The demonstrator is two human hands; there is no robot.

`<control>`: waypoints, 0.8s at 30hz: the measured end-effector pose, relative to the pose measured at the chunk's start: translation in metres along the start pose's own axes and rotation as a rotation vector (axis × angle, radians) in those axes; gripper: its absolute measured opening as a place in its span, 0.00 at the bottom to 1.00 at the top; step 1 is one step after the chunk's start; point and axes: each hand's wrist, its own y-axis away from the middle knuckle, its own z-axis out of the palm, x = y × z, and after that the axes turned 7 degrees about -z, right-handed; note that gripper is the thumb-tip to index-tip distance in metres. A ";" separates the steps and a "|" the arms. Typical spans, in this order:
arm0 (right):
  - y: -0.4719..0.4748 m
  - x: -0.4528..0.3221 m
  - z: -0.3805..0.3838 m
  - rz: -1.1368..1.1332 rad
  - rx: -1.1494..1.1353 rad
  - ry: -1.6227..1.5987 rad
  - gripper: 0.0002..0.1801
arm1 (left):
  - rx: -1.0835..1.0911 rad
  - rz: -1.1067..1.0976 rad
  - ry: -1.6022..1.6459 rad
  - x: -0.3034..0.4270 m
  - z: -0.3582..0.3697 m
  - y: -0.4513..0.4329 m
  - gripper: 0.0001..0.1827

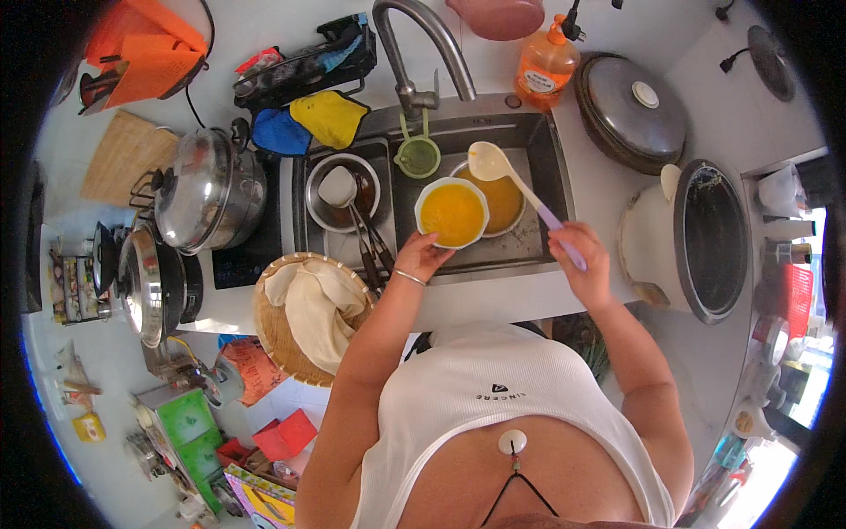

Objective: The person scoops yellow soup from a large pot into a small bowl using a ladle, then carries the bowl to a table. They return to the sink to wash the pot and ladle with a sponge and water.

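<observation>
My left hand (424,254) holds a white bowl (419,218) of yellow-orange liquid (453,215) by its near rim, over the sink. In my right hand (580,254) is the purple handle of a cream ladle (490,162), its head just beyond the bowl and over a metal basin (519,221) of similar orange liquid. The bowl overlaps part of that basin. In the left sink compartment, a metal bowl (311,193) holds dark liquid and a white-headed ladle (338,188); several dark handles lean out of it. A green strainer (418,159) hangs below the faucet.
A steel faucet (423,30) arches over the sink (562,165). Left are a steel steamer pot (218,192) and a woven basket (271,344) with cream cloth (317,317). Right stand an orange soap bottle (545,66), a lidded pan (631,106) and a large white pot (651,231).
</observation>
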 end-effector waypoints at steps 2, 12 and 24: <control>-0.002 0.029 0.005 -0.039 -0.088 0.093 0.13 | -0.021 -0.007 -0.017 0.002 -0.001 0.007 0.23; 0.020 0.110 0.050 -0.119 -0.437 0.256 0.20 | 0.007 0.036 0.032 0.011 -0.026 0.031 0.20; 0.032 0.132 0.069 0.806 0.304 -0.878 0.13 | 0.070 0.081 0.072 0.018 -0.030 0.051 0.18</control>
